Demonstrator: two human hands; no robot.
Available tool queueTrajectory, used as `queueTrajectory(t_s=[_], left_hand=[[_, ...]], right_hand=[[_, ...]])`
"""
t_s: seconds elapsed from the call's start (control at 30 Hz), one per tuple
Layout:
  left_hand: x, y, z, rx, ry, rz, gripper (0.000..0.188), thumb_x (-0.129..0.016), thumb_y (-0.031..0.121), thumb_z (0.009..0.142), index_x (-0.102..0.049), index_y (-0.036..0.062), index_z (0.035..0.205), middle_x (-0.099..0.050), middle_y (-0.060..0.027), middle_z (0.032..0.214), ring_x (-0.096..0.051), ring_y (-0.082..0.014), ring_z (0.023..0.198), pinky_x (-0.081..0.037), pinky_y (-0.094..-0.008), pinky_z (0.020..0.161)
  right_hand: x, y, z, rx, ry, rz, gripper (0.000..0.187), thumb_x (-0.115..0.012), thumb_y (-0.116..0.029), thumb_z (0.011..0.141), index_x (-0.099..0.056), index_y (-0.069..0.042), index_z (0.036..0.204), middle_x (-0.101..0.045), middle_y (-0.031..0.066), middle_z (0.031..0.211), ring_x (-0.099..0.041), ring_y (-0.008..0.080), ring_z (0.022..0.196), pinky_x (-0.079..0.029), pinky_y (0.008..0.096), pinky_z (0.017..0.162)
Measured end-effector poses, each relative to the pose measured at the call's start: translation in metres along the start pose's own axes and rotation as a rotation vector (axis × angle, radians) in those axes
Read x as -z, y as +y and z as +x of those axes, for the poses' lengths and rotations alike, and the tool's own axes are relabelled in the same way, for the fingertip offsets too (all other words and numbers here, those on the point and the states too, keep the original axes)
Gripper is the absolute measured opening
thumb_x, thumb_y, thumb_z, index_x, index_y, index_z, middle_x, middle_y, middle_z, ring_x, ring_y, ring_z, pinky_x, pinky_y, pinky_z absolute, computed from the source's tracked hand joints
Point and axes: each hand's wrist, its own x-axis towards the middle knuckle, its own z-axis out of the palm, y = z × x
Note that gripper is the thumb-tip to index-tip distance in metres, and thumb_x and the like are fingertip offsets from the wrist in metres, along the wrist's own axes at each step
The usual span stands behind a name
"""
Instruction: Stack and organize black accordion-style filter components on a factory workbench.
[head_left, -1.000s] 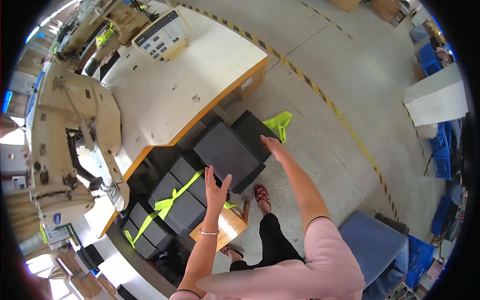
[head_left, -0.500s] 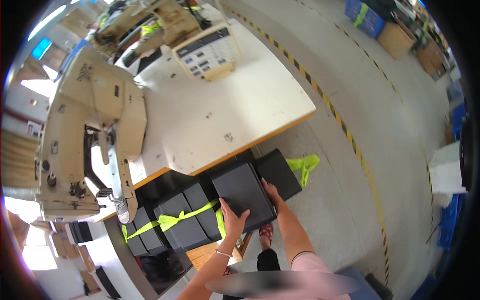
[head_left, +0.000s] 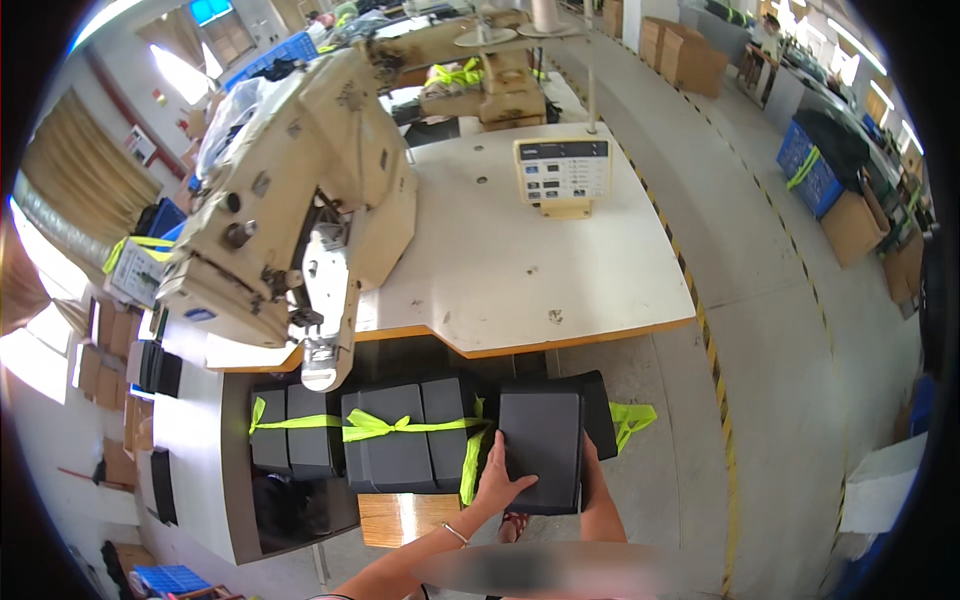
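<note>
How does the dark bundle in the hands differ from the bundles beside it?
The held bundle has no tie across its top; the neighbouring bundles are bound with yellow-green strips. The held bundle is gripped by the left hand and right hand; the neighbouring bundles rest untouched under the sewing table. Both are dark and rectangular.

I see a white tabletop carrying a cream sewing machine. Right of the machine stands a control box. Below it, strapped black bundles sit.
</note>
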Motion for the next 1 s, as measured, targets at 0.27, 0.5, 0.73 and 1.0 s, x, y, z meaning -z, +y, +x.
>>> queueTrajectory(t_s=[0.27,0.5,0.73,1.0], left_hand=[[0.039,0.065,-0.100,-0.224,-0.215,-0.055,0.123,-0.089,0.029,0.081,-0.007,0.0066,0.169,-0.035,-0.0261,0.163,-0.041,-0.0452,0.146,-0.037,-0.0453,0.121],[0.139,0.039,-0.225,-0.315,-0.227,0.011,0.120,-0.085,0.035,0.083,-0.007,0.0073,0.169,-0.030,-0.0218,0.167,-0.041,-0.0436,0.146,-0.038,-0.0468,0.120],[0.284,-0.061,-0.382,-0.173,0.044,-0.081,0.119,-0.081,0.046,0.088,-0.005,0.0033,0.169,-0.028,-0.0269,0.166,-0.038,-0.0439,0.149,-0.036,-0.0445,0.121],[0.455,-0.178,-0.516,-0.102,0.515,-0.236,0.130,-0.086,0.042,0.086,0.005,-0.0058,0.165,-0.021,-0.0328,0.169,-0.027,-0.0417,0.157,-0.026,-0.0421,0.127]], right_hand=[[-0.051,-0.060,-0.090,0.103,-0.109,0.145,0.059,-0.057,-0.052,0.106,-0.065,-0.001,0.135,-0.073,0.0143,0.119,-0.071,0.0278,0.106,-0.055,0.0445,0.097],[-0.152,-0.016,-0.148,0.054,-0.281,-0.063,0.058,-0.058,-0.051,0.106,-0.065,-0.001,0.134,-0.072,0.0142,0.121,-0.070,0.0277,0.108,-0.055,0.0449,0.098],[-0.306,0.090,-0.238,0.060,-0.443,-0.188,0.058,-0.058,-0.051,0.106,-0.066,-0.001,0.134,-0.072,0.0142,0.124,-0.069,0.0277,0.111,-0.055,0.0452,0.098],[-0.514,0.202,-0.422,0.142,-0.367,-0.500,0.055,-0.058,-0.047,0.107,-0.067,0.001,0.132,-0.071,0.0093,0.124,-0.067,0.0201,0.112,-0.050,0.0314,0.100]])
